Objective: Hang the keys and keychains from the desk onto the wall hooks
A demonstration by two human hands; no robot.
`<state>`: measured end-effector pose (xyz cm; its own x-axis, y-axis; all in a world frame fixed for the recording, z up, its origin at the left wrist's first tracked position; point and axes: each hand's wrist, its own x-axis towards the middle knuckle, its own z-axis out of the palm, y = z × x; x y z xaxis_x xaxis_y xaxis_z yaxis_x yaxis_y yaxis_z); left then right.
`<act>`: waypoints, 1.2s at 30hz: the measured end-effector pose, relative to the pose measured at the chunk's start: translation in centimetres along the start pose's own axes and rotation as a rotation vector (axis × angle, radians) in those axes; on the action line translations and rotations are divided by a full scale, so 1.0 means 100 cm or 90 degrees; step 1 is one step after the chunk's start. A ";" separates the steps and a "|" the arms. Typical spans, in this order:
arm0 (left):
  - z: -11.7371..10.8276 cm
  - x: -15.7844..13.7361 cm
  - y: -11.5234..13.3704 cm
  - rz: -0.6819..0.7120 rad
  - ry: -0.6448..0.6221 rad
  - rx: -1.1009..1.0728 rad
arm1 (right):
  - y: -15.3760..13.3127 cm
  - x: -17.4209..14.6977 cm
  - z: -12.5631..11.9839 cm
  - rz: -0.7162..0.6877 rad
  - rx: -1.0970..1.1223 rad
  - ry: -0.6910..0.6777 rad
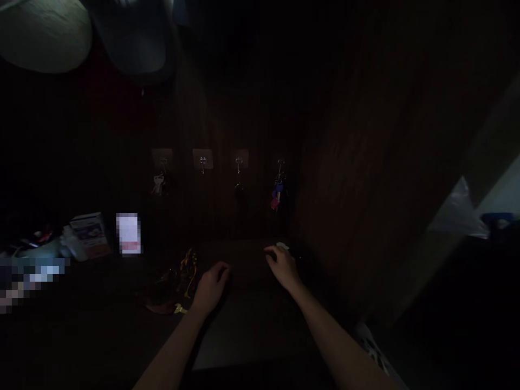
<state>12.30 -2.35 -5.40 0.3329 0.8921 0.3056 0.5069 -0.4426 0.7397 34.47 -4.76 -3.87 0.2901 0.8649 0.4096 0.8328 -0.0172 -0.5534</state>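
Head view: left hand (210, 287) loosely curled beside yellow cord (189, 262), right hand (283, 266) half-curled by pale object (283, 246), any grip unclear.

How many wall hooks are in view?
4, in a row: leftmost hook, with pale keys below; second hook; third hook; rightmost hook, with a colourful bunch below. Darkness may hide more.

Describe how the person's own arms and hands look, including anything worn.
The left hand and right hand are ungloved; both forearms are bare, with no sleeve, watch or bracelet visible. It is too dark to rule out rings.
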 end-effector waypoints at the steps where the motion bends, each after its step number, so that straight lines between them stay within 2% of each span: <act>1: 0.000 0.000 0.000 0.000 0.002 0.000 | 0.004 -0.001 -0.005 0.015 -0.045 0.007; 5: 0.000 0.000 -0.002 0.007 -0.004 -0.005 | 0.016 -0.009 -0.013 0.031 -0.170 0.013; 10: 0.002 0.000 -0.004 0.010 -0.005 0.001 | 0.015 -0.022 0.001 -0.078 -0.184 0.003; 18: 0.000 0.000 0.000 0.012 -0.010 0.000 | 0.000 -0.026 0.023 -0.219 0.006 -0.055; 26: 0.000 -0.001 0.001 0.009 -0.013 0.005 | -0.007 -0.031 0.021 -0.363 0.159 -0.135; 29: -0.001 -0.001 0.002 0.005 -0.011 0.006 | -0.004 -0.026 0.016 -0.311 0.103 -0.041; 33: -0.001 -0.001 0.002 0.004 -0.012 0.007 | 0.011 -0.021 0.005 -0.093 -0.115 0.131; 36: -0.001 -0.001 0.002 0.009 -0.008 0.006 | 0.022 -0.023 0.001 0.033 -0.218 0.123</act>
<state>12.32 -2.47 -5.25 0.3498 0.8845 0.3086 0.5091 -0.4560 0.7300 35.61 -6.78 -6.08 0.3915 0.7488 0.5347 0.9145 -0.2524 -0.3161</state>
